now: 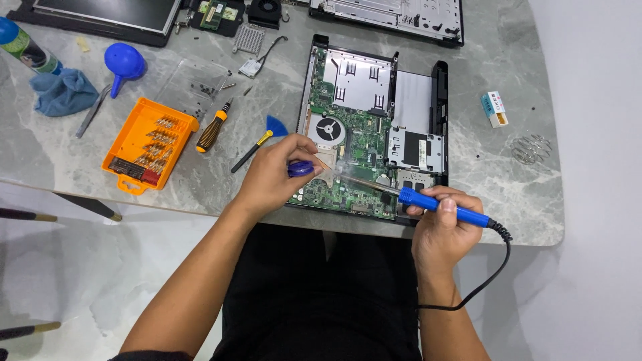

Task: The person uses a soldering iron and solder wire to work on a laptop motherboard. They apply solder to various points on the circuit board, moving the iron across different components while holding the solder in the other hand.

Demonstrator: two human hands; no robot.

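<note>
The laptop base [374, 127] lies opened on the worktop [468, 73], board bare. The right hand [445, 230] closes its grip around a blue soldering iron [435, 206], tip on the board; the left hand [274, 177] pinches a small blue-handled tool [301, 168] there. Soldering looks underway, and reassembly is all left.

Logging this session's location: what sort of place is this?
Probably an electronics repair bench: an opened laptop on a marble-look table, an orange screwdriver-bit case, and a blue soldering iron in the right hand.

Right hand [443, 230] grips a blue soldering iron [441, 206], tip angled onto the open laptop's green motherboard [348, 144]. Left hand [274, 175] pinches a small purple-blue tool [300, 168] right by the tip. Orange bit case [148, 142] and screwdriver [212, 128] sit off to the left on the marble table [508, 180].
</note>
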